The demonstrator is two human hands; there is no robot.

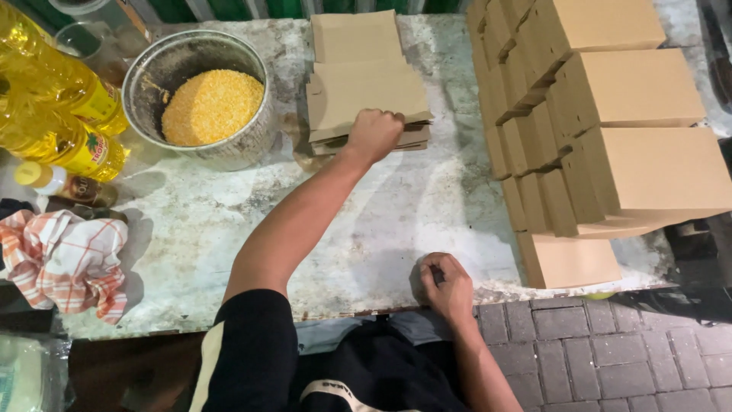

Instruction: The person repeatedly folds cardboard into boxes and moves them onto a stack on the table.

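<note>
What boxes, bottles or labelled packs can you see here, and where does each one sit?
Flat cardboard sheets: tan stack, top centre, under the left hand.
Folded boxes: tan stacks, right side.
Oil bottles: yellow, yellow labels, top left.
Small bottle: yellow cap, dark label, below them.

A metal bowl [200,90] of yellow grains, oil bottles [57,107], a checked cloth [65,259] and stacked folded cartons [610,114] crowd the worktop [366,229].

This is looking like a street food stall, probably outdoors: a worn, stained table [229,229] is standing over paving bricks [610,343]. Folded cardboard boxes [610,130] are piling along its right edge, and oil bottles [53,107] and a pot of yellow crumbs [210,103] are crowding its far left corner.
</note>
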